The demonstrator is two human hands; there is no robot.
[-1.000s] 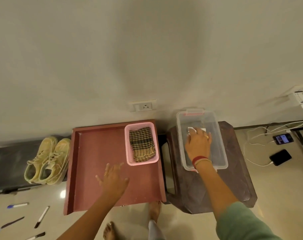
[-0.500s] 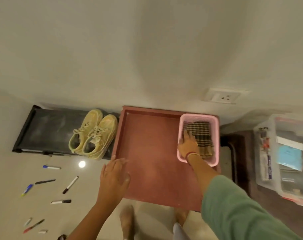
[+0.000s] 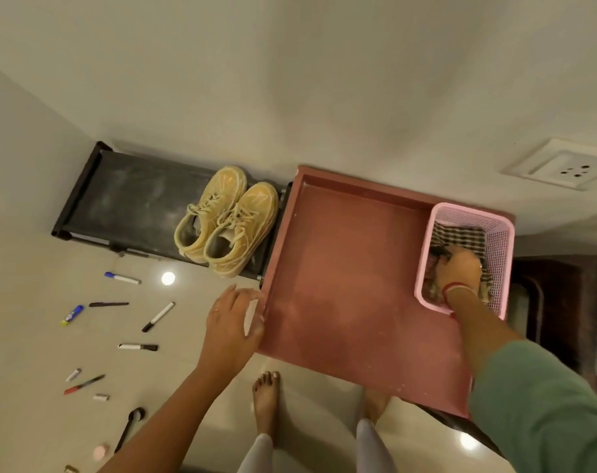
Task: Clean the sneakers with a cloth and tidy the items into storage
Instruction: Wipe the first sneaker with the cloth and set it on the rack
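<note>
Right hand (image 3: 459, 269) has its grip curled down into a checked woven cloth (image 3: 461, 233), bunching the brown-and-cream fabric between bent fingers, a red thread band at the wrist. That cloth lies inside a pink plastic mesh basket (image 3: 502, 254), rectangular, standing at the far right corner of a reddish tabletop (image 3: 341, 268) with a raised rim. Left hand (image 3: 232, 315) rests loosely spread at the tabletop's left edge. Just beyond, a pair of pale yellow lace-up sneakers (image 3: 222, 216) sits side by side on a low black rack (image 3: 130, 199). Markers (image 3: 157, 317) lie scattered on the glossy floor (image 3: 34, 336), their labels too small to read.
</note>
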